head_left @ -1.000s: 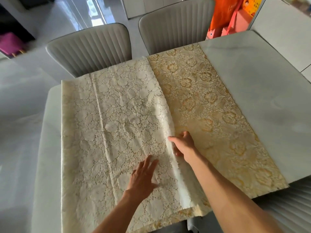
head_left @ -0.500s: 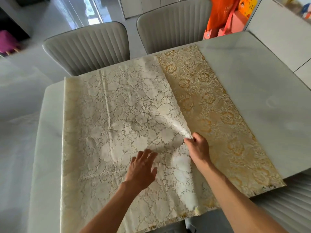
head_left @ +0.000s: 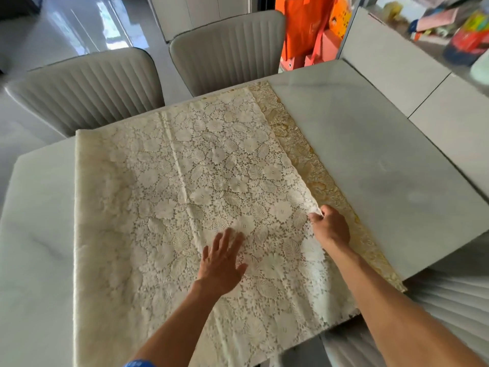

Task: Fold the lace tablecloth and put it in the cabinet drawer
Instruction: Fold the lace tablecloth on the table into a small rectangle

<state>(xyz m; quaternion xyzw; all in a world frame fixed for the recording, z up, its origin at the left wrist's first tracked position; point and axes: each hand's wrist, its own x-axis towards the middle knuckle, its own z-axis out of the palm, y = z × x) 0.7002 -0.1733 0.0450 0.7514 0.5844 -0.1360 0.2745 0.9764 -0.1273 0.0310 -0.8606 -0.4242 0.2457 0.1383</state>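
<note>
The right hand [head_left: 330, 227] is pinching the lace tablecloth [head_left: 185, 207] flap's free edge, which is running away along the desk [head_left: 383, 154]; the left hand [head_left: 221, 260] is pressing flat, fingers spread.

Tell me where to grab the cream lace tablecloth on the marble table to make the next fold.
Probably the cream lace tablecloth is best taken at its loose right edge, coming from the right over the bare marble table. That edge is free and the right hand already pinches it there, while the left hand presses the cloth flat.

No legible text; orange bag [head_left: 304, 25] print blurred.
</note>
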